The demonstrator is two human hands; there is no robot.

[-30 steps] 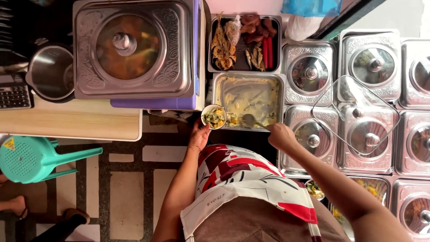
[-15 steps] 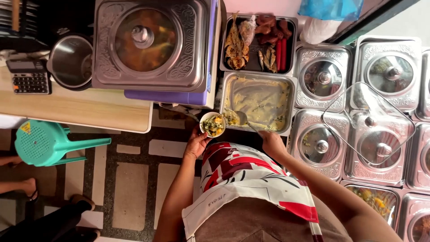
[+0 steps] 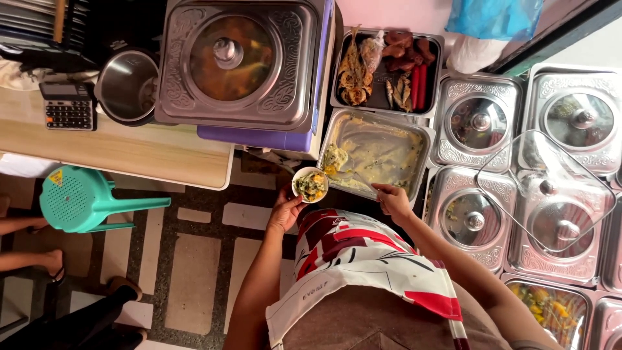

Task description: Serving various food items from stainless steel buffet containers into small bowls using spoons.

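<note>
Serving from steel tray

Left hand (image 3: 285,212) gripping small round white bowl (image 3: 310,185) of yellow-green food from below, fingers curled on its rim, holding it just at near edge of open rectangular steel tray (image 3: 414,133) smeared with yellowish food. Right hand (image 3: 391,199) pinching thin metal spoon handle (image 3: 360,185), spoon reaching into same tray. Sitting beyond: dark tray of fried fish and sausages (image 3: 387,70). Lidded steel pans (image 3: 476,123) lying to right, large square lidded steel warmer (image 3: 236,61) and teal plastic stool (image 3: 81,199) to left.
</note>
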